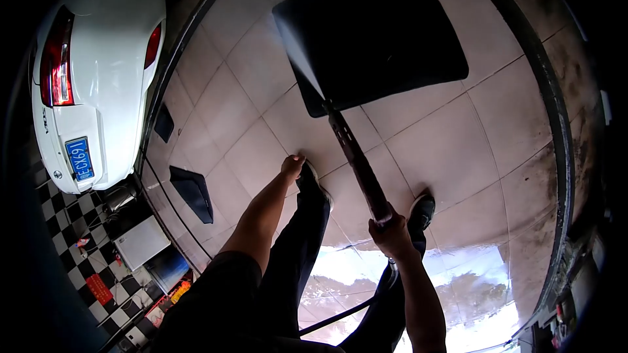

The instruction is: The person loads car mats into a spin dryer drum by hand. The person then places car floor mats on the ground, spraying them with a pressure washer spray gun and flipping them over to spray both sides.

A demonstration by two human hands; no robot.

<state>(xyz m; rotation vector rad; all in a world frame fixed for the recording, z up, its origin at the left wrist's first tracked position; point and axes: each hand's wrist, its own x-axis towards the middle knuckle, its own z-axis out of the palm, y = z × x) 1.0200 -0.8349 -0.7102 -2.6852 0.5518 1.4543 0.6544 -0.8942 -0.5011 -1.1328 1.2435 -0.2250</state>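
Note:
My right hand point(392, 235) is wrapped round the rear grip of a pressure washer gun point(356, 160). Its long barrel points forward and away from me, and a white fan of spray point(302, 62) leaves the nozzle. The spray crosses the left edge of a large black mat point(379, 39), which lies flat on the tiles. My left hand point(294, 166) hangs in front of my left leg, apart from the gun. Its fingers are curled closed, and nothing shows in them. A dark hose point(340, 317) runs behind my right leg.
Two smaller dark mats, one nearer point(191, 194) and one farther point(164, 123), lie at left. Beyond a dark raised edge point(171, 59) stands a white car point(108, 59). A white box point(142, 243) sits on checkered flooring. The tiles point(458, 287) near my feet look wet and reflective.

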